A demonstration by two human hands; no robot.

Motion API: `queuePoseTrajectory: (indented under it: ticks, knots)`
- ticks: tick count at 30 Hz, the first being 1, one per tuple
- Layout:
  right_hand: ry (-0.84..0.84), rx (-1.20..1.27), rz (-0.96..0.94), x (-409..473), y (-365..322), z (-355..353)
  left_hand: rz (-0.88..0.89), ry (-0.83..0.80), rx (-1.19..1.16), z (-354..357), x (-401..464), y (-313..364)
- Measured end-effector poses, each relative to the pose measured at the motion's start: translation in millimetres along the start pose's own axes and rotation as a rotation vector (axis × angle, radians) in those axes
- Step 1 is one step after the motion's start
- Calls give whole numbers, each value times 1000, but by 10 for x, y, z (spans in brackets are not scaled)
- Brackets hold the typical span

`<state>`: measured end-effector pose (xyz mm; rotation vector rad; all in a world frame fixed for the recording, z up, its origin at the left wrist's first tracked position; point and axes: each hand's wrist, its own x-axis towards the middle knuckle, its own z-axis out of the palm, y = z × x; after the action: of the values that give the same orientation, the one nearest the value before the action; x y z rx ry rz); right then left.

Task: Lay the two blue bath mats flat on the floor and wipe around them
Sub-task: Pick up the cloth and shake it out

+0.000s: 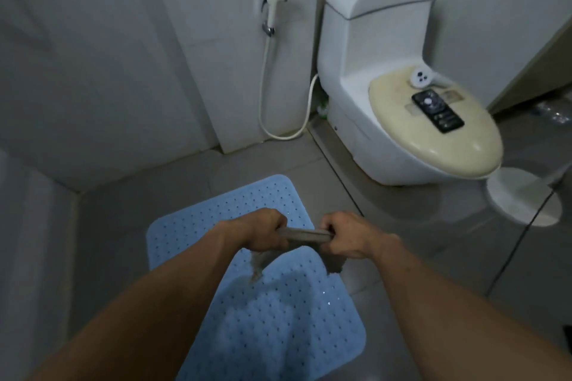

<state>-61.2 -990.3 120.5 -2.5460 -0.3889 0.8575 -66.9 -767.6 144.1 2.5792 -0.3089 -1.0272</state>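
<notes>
Ahead, a white toilet (371,71) stands against the tiled wall, its yellowed lid (433,136) shut, with a black phone (437,111) and a small round white gadget (418,77) lying on it. A bidet sprayer (275,6) hangs on the wall to its left, its hose looping down to the floor. A white round base (523,198) sits on the grey floor (402,226) right of the bowl (what it belongs to I cannot tell). Below me two blue bath mats lie flat, the far mat (223,213) and the near mat (278,334), overlapping. My left hand (263,233) and right hand (343,235) are both fisted tight around a grey cloth (305,236), stretched between them above the mats, its loose ends dangling.
</notes>
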Motion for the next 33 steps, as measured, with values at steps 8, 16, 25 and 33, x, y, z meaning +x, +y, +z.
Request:
queuePoseTrajectory:
  ticks: [8,16,25,33]
  knots:
    - [28,-26,-50,-788,-740,-1650,-60,155,-81,-1287,-1223,683]
    - [81,-18,-159,-1205,-1621,-2354,-141,288,-170,-1831,-2198,760]
    - [107,-96,-268,-1346,-2917,-2518,-222,452,-148,-2194,-3332,310]
    - [177,-19,-515,-1492,-4135,-2426,-344,718,-143,-2360,-4452,-249]
